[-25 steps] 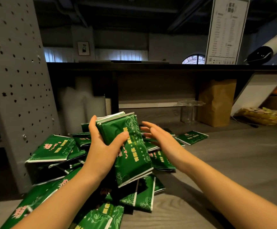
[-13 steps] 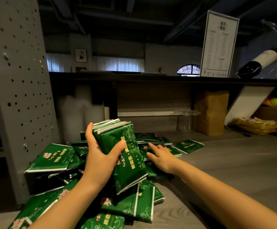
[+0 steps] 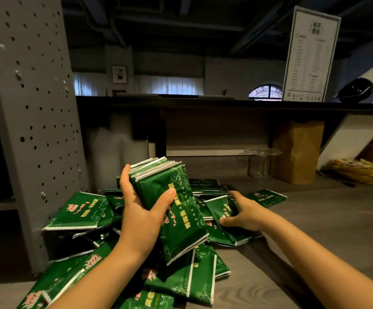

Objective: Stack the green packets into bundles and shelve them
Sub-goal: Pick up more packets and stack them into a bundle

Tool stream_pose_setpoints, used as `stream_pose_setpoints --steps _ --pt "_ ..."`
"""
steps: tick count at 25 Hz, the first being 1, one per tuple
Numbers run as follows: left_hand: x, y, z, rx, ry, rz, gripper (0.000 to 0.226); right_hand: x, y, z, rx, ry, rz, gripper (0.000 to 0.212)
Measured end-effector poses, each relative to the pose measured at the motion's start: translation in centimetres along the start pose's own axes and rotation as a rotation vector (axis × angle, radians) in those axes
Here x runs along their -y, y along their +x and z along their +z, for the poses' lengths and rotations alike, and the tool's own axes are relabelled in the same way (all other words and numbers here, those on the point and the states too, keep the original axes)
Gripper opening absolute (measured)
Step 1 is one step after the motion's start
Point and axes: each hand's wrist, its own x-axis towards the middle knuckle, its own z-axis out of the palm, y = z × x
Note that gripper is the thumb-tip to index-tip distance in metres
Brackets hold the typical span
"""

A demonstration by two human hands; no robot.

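Note:
My left hand (image 3: 142,214) grips a bundle of several green packets (image 3: 176,210), held upright and tilted above the heap, thumb across its front. Loose green packets (image 3: 78,211) lie scattered in a pile on the grey wooden counter (image 3: 314,230), from the pegboard post to the middle. To the right of the bundle, my right hand (image 3: 244,214) pinches one green packet (image 3: 220,210) and lifts its edge off the pile. Another single packet (image 3: 268,197) lies flat further right.
A grey perforated post (image 3: 34,108) stands at the left. A dark shelf (image 3: 225,103) runs overhead, carrying a menu card (image 3: 310,56) and a bottle (image 3: 368,82). Under it stand a brown paper bag (image 3: 297,150), clear glassware (image 3: 259,161) and a basket (image 3: 359,170).
My right hand went down from the air onto the pile and took hold of one packet, whose edge now lifts. The left hand kept the bundle, shifting slightly.

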Motion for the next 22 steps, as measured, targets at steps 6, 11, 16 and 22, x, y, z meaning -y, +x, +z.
stream_pose_setpoints --steps 6,11,16,22 --pt "-0.8 0.0 0.1 0.007 0.038 -0.003 0.088 1.1 -1.7 -2.5 -0.149 0.675 -0.119 0.028" --pt "-1.1 0.1 0.0 0.004 0.058 -0.040 0.091 4.4 -5.1 -2.7 0.040 1.109 -0.276 0.010" --pt "-0.7 0.2 0.2 -0.019 0.031 -0.073 0.076 6.8 -5.9 1.5 0.009 0.968 -0.504 0.018" --pt "-0.8 -0.1 0.4 0.042 -0.009 -0.120 0.093 6.9 -5.4 3.4 -0.078 0.779 -0.659 0.047"
